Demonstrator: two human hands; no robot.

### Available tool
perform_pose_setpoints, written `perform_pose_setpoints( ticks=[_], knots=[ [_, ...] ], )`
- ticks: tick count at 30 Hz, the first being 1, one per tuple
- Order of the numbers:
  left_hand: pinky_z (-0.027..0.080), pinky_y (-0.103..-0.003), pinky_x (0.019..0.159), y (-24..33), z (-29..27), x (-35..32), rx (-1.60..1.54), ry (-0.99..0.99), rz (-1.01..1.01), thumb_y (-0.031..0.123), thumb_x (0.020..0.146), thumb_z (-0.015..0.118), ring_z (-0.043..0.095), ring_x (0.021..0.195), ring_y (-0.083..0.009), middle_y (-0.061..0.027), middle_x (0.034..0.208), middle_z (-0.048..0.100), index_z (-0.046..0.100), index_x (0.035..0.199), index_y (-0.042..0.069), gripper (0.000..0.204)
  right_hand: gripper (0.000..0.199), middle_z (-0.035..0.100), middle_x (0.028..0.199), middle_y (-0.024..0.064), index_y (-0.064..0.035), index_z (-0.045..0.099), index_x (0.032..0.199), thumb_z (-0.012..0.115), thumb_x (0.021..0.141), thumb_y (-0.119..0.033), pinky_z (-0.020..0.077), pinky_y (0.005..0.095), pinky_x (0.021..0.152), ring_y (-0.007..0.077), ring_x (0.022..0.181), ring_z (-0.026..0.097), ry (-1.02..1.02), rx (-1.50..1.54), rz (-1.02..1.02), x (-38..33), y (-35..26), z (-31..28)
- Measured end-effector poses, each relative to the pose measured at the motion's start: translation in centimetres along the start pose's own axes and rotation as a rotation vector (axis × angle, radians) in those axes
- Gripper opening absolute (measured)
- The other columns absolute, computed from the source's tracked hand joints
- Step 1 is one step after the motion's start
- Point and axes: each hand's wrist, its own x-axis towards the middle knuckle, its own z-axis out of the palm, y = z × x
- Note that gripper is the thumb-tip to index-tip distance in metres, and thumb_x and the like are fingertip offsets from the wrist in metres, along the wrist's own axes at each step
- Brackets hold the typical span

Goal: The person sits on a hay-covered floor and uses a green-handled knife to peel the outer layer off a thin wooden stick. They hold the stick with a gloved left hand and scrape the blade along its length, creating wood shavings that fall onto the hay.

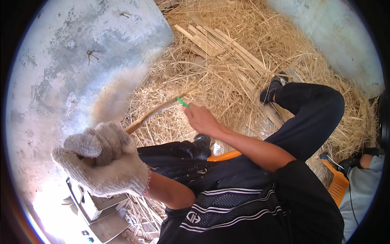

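Against the pale concrete wall [81, 53], the left hand [103, 158] in a white knitted work glove is closed tight around the near end of a long thin tan bamboo strip [156, 112], which slants up over the straw-covered ground [227, 65]. Further along, the bare right hand [203, 120] pinches a small green-handled tool [183, 102] against the strip. Judging by this, the strip is being trimmed or scraped; the next stroke calls for a steady left-hand hold. More split bamboo slats [227, 49] lie toward the straw's far edge.
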Motion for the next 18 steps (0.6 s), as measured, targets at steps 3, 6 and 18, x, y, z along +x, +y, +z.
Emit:
perform_pose_setpoints(
  ticks=[3, 6, 18],
  knots=[
    [0.02, -0.024, 0.026, -0.1, 0.0, 0.2, 0.015, 0.033, -0.002, 0.035, 0.104, 0.036, 0.02, 0.032, -0.0062, 0.003, 0.045, 0.028, 0.048, 0.063, 0.01, 0.049, 0.044, 0.06, 0.069, 0.0269, 0.005, 0.051, 0.1, 0.037, 0.103, -0.037, 0.0433, 0.0573, 0.067, 0.0468, 0.065, 0.059, 0.013, 0.062, -0.145, -1.8, -3.0, -0.4],
    [0.02, -0.024, 0.026, 0.2, 0.3, 0.1, 0.048, 0.107, -0.013, 0.037, 0.103, 0.039, 0.021, 0.032, -0.0065, 0.0029, 0.045, 0.028, 0.048, 0.063, 0.01, 0.049, 0.043, 0.061, 0.069, 0.0275, 0.0047, 0.051, 0.102, 0.037, 0.102, -0.035, 0.0452, 0.057, 0.067, 0.0471, 0.065, 0.06, 0.076, 0.073, -0.059, -0.5, 0.4, 1.1],
    [0.026, -0.025, 0.025, 0.3, 0.5, 0.3, 0.034, 0.123, -0.03, 0.036, 0.103, 0.041, 0.027, 0.032, -0.0068, 0.0026, 0.045, 0.03, 0.05, 0.065, 0.01, 0.047, 0.044, 0.062, 0.075, 0.0318, 0.0061, 0.054, 0.106, 0.038, 0.102, -0.035, 0.0503, 0.055, 0.073, 0.0483, 0.078, 0.064, 0.179, -0.096, -0.044, 3.3, 8.2, 2.5]
  ],
)
